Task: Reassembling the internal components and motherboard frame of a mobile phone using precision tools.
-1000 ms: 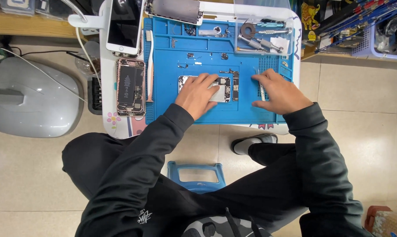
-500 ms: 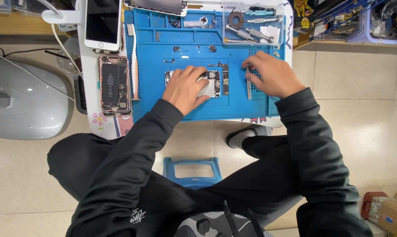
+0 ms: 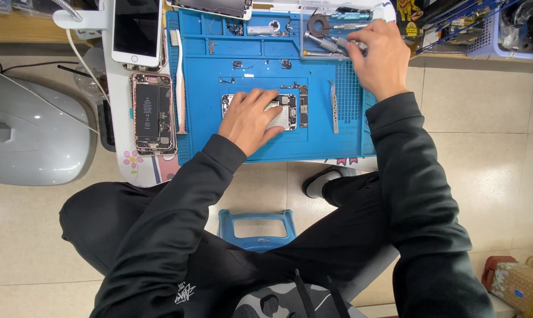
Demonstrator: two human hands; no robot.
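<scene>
My left hand [image 3: 250,119] lies flat on an opened phone body [image 3: 294,109] in the middle of the blue work mat [image 3: 207,126], fingers spread over it. My right hand [image 3: 379,54] has reached to the mat's upper right corner, where its fingertips touch metal screwdrivers [image 3: 324,42] lying in a clear tray. Whether it grips one is hidden by the fingers. A pair of tweezers [image 3: 334,106] lies on the mat just right of the phone body.
A second opened phone [image 3: 152,113] and a white phone [image 3: 137,30] lie left of the mat. A grey rounded device [image 3: 27,138] sits on the floor at left, a blue stool [image 3: 257,228] below, baskets at right.
My right hand left the spot beside the phone body and moved up to the tool tray at the mat's upper right. The tweezers now lie free. The left hand stayed put.
</scene>
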